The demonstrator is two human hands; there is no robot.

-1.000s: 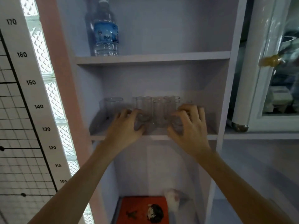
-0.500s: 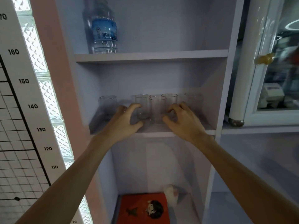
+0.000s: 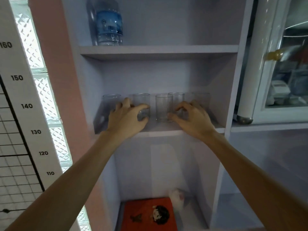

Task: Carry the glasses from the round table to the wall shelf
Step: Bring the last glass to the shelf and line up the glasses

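Several clear glasses stand in a row on the middle board of the pale wall shelf. My left hand curls its thumb and fingers round the second glass from the left. My right hand curls round the base of the fourth glass. Between my hands a third glass stands free, slightly nearer the front. One glass at the far left and a faint one at the far right are untouched.
A water bottle stands on the board above. Below lies an orange box with a cartoon figure. A height chart hangs at the left. A glass-door cabinet with a brass knob is at the right.
My hands have slid lower and back on the glasses, so the rims of the row now show above my fingers. The view has tilted slightly.
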